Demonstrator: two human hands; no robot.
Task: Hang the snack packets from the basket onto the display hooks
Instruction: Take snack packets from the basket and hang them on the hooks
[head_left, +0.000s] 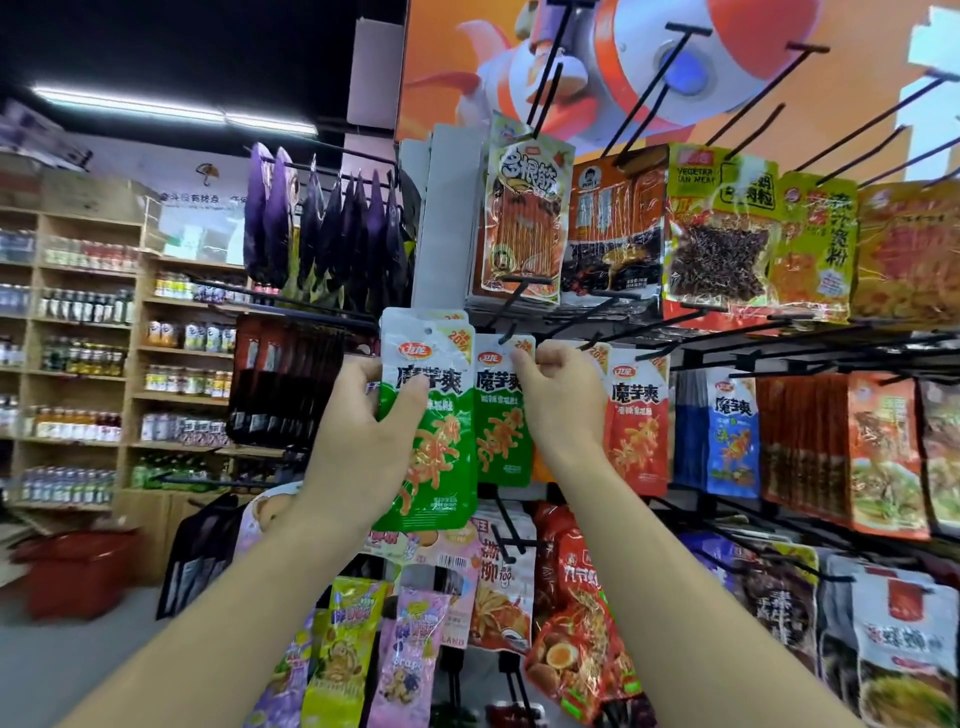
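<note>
My right hand (561, 395) pinches the top corner of a green packet (503, 421) at the tip of the hook (506, 333), my left hand (363, 431) grips a spare packet (434, 415) just left of that hook, so I judge the hole must meet the tip squarely before I push back.

left packet (431, 415) just beside right packet (503, 415), before rack (447, 208) — basket (78, 571) on floor, far left

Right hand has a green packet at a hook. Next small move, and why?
Probably slide that green packet back along the hook: the right hand pinches its top at the hook's tip, and the left hand holds a second green packet waiting.
</note>
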